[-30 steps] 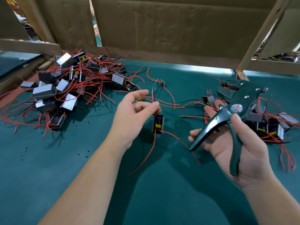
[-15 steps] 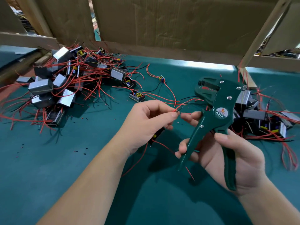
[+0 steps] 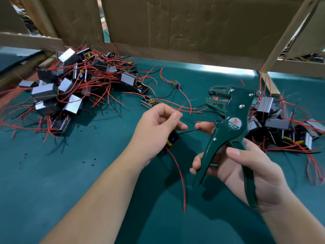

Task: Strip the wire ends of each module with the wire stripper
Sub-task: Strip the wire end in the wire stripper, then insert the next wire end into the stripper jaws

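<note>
My left hand (image 3: pixel 158 127) pinches the wires of a small black module (image 3: pixel 172 141) that hangs just under its fingers above the table. A long red wire (image 3: pixel 179 175) trails down from the module. A thin black wire (image 3: pixel 189 131) runs from it to the right, where my right index finger touches its end. My right hand (image 3: pixel 246 166) grips the handles of the green wire stripper (image 3: pixel 226 131), which stands upright with its jaws at the top, open and holding nothing.
A big heap of modules with red wires (image 3: pixel 70 88) lies at the back left of the green table (image 3: pixel 52 191). A smaller heap (image 3: pixel 284 127) sits at the right. Loose modules (image 3: pixel 148 103) and wire scraps lie between. Cardboard walls (image 3: pixel 175 23) close off the back.
Both hands came closer to the camera and together. The module moved from hanging free to tucked under my left fingers. The stripper swung left and upright, and my right finger now reaches the black wire.
</note>
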The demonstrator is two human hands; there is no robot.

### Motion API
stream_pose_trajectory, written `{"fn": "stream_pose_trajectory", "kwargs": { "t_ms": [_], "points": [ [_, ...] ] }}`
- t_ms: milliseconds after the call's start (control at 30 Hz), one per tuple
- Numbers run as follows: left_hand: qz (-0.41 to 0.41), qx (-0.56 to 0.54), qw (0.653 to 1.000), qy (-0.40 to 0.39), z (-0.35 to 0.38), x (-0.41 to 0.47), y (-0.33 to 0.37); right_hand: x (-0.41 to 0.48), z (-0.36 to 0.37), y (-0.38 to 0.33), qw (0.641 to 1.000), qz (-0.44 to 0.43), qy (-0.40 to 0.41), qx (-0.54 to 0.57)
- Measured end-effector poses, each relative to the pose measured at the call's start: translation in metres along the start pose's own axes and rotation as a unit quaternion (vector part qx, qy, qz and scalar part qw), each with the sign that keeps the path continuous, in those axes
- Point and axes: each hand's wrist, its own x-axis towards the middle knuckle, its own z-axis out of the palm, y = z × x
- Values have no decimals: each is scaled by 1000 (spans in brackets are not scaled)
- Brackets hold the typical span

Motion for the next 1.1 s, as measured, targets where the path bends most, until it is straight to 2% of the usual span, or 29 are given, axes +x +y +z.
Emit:
{"fn": "stream_pose_trajectory", "kwargs": {
  "t_ms": [133,300,367,433,567,800,933,1100],
  "points": [
    [12,-40,999,27,-6,2,2,-3,3,0,998,18,-64,18],
    [71,35,997,-16,-10,1,5,2,0,0,998,44,47,1],
    [84,81,993,-35,-11,0,5,3,-2,1,996,71,58,-1],
    [111,138,984,-33,-10,-1,1,3,-1,2,996,87,32,-5],
    [190,219,956,34,-10,-1,-3,2,3,6,994,106,-24,-3],
    [286,273,916,63,-9,-1,1,0,3,7,993,112,-28,-13],
    [308,281,907,59,-10,-2,2,-1,4,5,993,117,-23,-21],
    [332,336,879,68,-12,-2,3,-1,4,5,992,117,-35,-23]
  ]
}}
